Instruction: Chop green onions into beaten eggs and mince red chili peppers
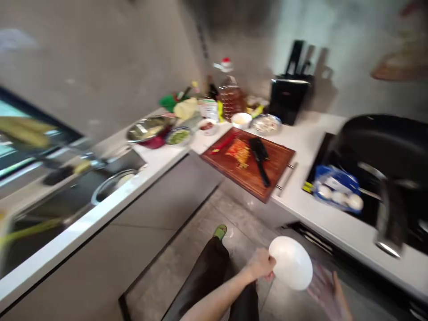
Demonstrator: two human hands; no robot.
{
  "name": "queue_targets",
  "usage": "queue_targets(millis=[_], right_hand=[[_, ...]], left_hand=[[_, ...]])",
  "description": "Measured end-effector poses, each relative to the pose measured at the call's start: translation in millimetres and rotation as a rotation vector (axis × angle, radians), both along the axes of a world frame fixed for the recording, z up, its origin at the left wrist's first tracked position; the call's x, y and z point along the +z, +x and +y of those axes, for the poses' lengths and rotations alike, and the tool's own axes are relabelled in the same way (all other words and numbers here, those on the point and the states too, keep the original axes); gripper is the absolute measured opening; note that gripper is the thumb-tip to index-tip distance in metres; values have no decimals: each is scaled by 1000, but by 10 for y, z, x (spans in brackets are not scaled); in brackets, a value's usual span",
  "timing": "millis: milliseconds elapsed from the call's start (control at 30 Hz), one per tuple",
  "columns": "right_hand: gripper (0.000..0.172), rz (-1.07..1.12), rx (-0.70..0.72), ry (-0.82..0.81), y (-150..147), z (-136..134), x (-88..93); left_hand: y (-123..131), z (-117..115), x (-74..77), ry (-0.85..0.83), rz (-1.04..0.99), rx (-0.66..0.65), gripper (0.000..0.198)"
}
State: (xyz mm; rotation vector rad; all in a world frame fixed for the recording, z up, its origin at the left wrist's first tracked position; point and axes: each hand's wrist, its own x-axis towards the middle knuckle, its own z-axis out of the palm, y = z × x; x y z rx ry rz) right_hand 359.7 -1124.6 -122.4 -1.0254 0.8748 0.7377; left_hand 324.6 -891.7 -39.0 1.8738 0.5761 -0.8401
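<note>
My left hand (262,264) grips the left rim of a smooth white bowl (290,263) over the floor, its fingers closed on the edge. To the right of the bowl, my right hand (326,287) is open with fingers apart and smeared by motion. Its fingertips are close to the bowl's rim; I cannot tell whether they touch it. On the counter ahead, a wooden cutting board (220,162) carries chopped red and orange vegetables (239,152) and a black-handled cleaver (259,160).
A sink (43,223) lies left, holding a basin (100,191). Along the wall stand a metal bowl (147,129), an oil bottle (230,93) and a knife block (289,98). At right are a large black pan (384,142) and eggs (339,197) in a blue-edged package.
</note>
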Motion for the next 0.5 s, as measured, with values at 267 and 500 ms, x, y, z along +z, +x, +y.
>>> queue_targets(millis=[267, 500], right_hand=[[97, -286, 520, 224, -848, 3223, 1299], [67, -365, 784, 319, -1027, 6537, 2176]], left_hand=[[-1400, 2335, 1080, 138, -131, 554, 39], [-2373, 5864, 1465, 469, -633, 1063, 46]])
